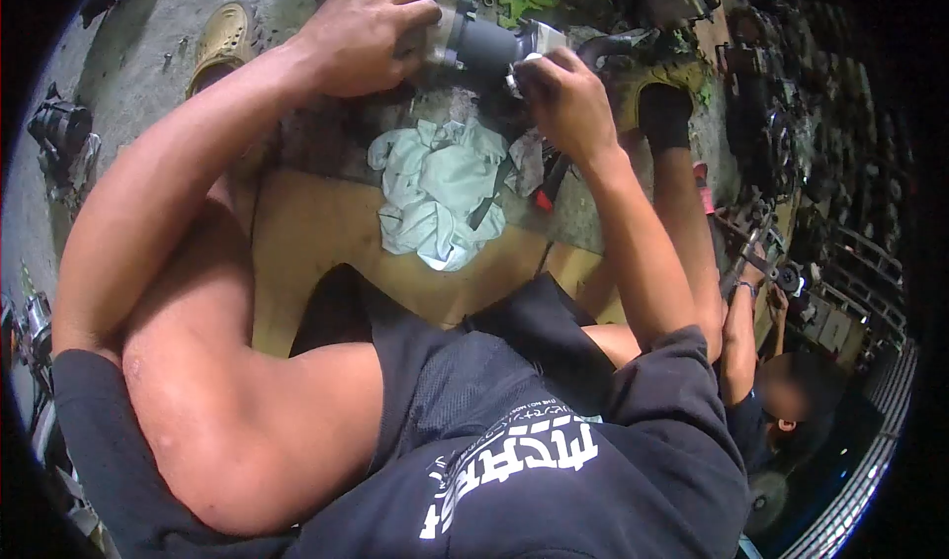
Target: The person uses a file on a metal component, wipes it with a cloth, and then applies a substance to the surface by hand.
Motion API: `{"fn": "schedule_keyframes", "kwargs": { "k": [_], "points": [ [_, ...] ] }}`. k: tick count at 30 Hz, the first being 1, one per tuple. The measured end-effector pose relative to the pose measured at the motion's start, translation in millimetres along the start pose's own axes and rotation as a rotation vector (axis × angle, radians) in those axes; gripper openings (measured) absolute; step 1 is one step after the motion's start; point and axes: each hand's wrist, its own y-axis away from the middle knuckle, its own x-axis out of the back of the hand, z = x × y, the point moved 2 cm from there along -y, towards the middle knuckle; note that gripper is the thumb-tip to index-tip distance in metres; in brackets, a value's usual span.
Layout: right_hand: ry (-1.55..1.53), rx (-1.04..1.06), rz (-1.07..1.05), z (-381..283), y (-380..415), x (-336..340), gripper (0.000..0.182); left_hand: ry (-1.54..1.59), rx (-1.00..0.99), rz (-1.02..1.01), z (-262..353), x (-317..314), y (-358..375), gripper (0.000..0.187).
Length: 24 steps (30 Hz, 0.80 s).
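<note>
In front of me on the floor lies a starter motor [487, 45], with a dark grey cylindrical body and silver metal ends. My left hand [381, 35] is wrapped over its left end, fingers curled across the metal. At its right end my right hand [568, 99] is closed, thumb and fingers pinched close to the silver housing, where a small whitish bit shows at the fingertips. A crumpled pale cloth [440, 188] lies just below the motor. Beside the cloth, under my right wrist, is a tool with a red and black handle [550, 191].
Flat cardboard [326, 218] covers the floor between my legs. My feet, in yellow clogs [225, 40], flank the work. Another metal motor part [677, 3] is at the top right. Dark machine parts line both sides. At right, a co-worker's arm [738, 337] reaches toward a round part.
</note>
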Motion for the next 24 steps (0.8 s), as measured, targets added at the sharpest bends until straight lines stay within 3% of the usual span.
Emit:
{"fn": "schedule_keyframes", "kwargs": {
  "k": [3,10,16,19,24],
  "points": [
    [-0.16,-0.079,-0.006,-0.9,20.2,13.5,0.021,0.007,0.014,-0.013,-2.2,-1.5,-2.6,0.05],
    [-0.054,-0.368,-0.063,24.3,73.1,42.6,0.017,0.006,0.0,-0.004,-1.2,0.7,-1.4,0.05],
    [-0.033,-0.375,0.211,28.0,67.0,55.1,0.014,0.021,0.02,-0.038,1.0,3.7,-2.1,0.051],
    [-0.198,-0.453,0.37,40.1,54.8,28.1,0.017,-0.017,0.014,-0.048,-0.2,2.1,-2.4,0.05],
    [-0.143,-0.45,0.438,15.5,59.8,-5.6,0.016,-0.009,-0.004,-0.03,-1.3,4.4,-2.8,0.05]
  ]
}}
